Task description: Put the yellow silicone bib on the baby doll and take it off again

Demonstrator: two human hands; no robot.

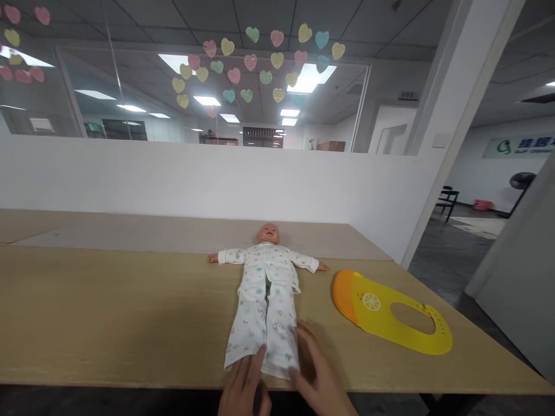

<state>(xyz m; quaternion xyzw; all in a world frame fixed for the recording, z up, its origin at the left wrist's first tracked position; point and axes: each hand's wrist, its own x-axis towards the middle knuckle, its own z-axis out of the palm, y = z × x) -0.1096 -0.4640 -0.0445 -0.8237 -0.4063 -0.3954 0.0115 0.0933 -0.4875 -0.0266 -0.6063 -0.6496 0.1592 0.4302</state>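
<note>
On its back on the wooden table lies a baby doll (267, 234), arms spread out to both sides. It wears a white printed top (266, 260) and matching trousers (280, 329), whose hems lie close to the table's front edge. My left hand (243, 384) rests at the hem of the trouser leg on the left, fingers stretched out over the cloth. My right hand (318, 375) is beside the other trouser leg, thumb and fingers apart at its outer edge. To the right lies a yellow bib (381, 306) with an orange pocket end.
The wooden table (130, 306) runs along a white half wall (195, 179) with glass above, dotted with heart-shaped sticky notes (277, 60). At the right stand a white post (459, 110) and an open doorway, with a black chair (447, 201) and a fan (521, 181) beyond.
</note>
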